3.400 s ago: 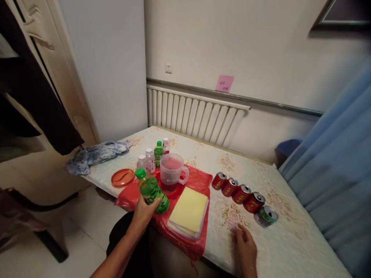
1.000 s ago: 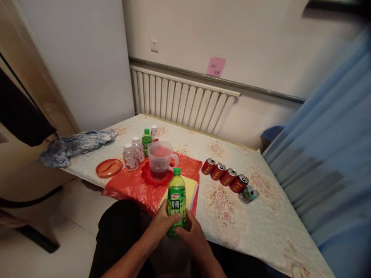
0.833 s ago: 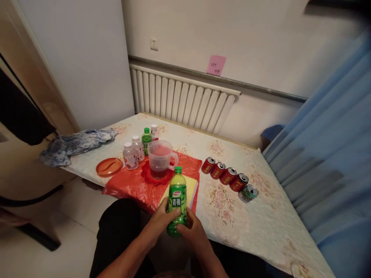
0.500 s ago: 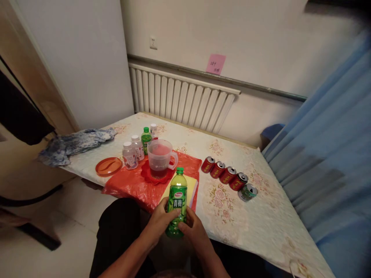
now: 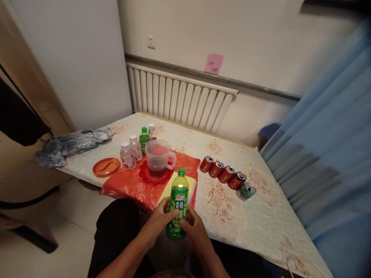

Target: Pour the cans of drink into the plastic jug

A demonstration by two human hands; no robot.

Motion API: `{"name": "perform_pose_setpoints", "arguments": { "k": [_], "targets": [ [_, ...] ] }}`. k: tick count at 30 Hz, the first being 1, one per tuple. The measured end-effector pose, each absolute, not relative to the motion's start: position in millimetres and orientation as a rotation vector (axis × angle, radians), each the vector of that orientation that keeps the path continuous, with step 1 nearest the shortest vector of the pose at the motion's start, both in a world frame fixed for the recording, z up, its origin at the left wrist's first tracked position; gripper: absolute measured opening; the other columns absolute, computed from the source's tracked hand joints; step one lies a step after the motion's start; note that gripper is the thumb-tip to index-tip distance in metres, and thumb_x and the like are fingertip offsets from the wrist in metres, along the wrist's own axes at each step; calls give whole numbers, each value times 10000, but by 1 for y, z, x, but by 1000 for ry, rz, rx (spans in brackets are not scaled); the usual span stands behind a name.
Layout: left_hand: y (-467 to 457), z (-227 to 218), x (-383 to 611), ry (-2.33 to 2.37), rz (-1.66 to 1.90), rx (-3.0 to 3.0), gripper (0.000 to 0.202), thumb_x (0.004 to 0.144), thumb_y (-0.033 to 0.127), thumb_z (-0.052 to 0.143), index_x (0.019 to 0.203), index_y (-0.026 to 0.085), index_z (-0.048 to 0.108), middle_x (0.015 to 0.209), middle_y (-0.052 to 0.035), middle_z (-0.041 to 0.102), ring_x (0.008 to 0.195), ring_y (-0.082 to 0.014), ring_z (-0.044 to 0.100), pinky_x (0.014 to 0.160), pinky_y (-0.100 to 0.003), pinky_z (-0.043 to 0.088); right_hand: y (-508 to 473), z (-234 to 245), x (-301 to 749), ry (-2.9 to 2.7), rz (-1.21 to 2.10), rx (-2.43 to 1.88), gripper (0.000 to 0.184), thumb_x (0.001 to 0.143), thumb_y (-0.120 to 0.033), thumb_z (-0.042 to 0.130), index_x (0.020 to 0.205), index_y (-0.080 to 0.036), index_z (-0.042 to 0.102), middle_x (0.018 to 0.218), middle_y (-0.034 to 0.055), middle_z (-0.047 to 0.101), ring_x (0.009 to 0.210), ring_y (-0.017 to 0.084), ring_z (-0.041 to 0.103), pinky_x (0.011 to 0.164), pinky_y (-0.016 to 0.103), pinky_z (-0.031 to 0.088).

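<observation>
A green drink bottle (image 5: 177, 202) with a green cap stands upright in front of me, just off the table's near edge. My left hand (image 5: 159, 222) wraps its lower part from the left. From the right, my right hand (image 5: 194, 227) closes on the same part, fingers over the label. Behind the bottle lies a yellow cloth pad (image 5: 174, 185) on a red plastic sheet (image 5: 127, 185). A clear jug (image 5: 158, 158) with red liquid stands on a red saucer further back.
Several small bottles (image 5: 131, 148) stand left of the jug, with an orange lid (image 5: 106, 167) beside them. A row of red cans (image 5: 222, 173) ends in a green can (image 5: 245, 190). A blue patterned cloth (image 5: 69, 143) drapes the far-left corner. Blue curtain (image 5: 327, 154) on the right.
3.4 s ago my left hand alone held the bottle tilted over the red sheet; now both hands hold it upright near my lap. Over the last second it barely moved.
</observation>
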State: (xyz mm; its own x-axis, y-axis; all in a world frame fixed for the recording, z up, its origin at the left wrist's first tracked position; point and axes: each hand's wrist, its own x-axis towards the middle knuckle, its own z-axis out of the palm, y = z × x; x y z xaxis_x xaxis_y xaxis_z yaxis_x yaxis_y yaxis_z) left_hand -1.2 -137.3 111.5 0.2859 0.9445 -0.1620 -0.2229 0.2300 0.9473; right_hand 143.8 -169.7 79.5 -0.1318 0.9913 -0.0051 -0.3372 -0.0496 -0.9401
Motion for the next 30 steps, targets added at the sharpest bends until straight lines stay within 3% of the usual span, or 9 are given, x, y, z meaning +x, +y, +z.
{"name": "perform_pose_setpoints", "arguments": {
  "k": [4,12,23,30],
  "targets": [
    [-137,113,-2,936,978,988,490,632,393,781,1029,166,603,990,-68,683,963,-258,625,847,-332,468,-170,77,144,-1050,1423,-958,551,737,-393,736,1230,-214,568,1223,77,641,1165,291,577,1008,450,441],
    [-136,100,-2,981,1016,952,496,643,415,779,1023,163,586,956,-66,684,941,-255,632,848,-344,478,-175,75,142,-1120,1320,-980,629,841,-331,645,1417,-268,399,1365,49,540,1286,243,482,1088,406,374],
    [-135,104,-4,944,1017,999,448,648,405,775,994,175,607,915,-45,686,913,-240,628,844,-335,473,-176,79,144,-1180,1282,-976,644,842,-329,647,1433,-292,393,1332,37,571,1307,269,456,1097,458,364],
    [-129,102,-6,901,980,1012,532,608,437,803,1030,172,617,970,-67,689,962,-253,626,861,-333,466,-175,78,148,-1104,1316,-966,648,830,-349,669,1419,-268,413,1365,55,548,1271,259,500,1078,429,387]
  ]
}}
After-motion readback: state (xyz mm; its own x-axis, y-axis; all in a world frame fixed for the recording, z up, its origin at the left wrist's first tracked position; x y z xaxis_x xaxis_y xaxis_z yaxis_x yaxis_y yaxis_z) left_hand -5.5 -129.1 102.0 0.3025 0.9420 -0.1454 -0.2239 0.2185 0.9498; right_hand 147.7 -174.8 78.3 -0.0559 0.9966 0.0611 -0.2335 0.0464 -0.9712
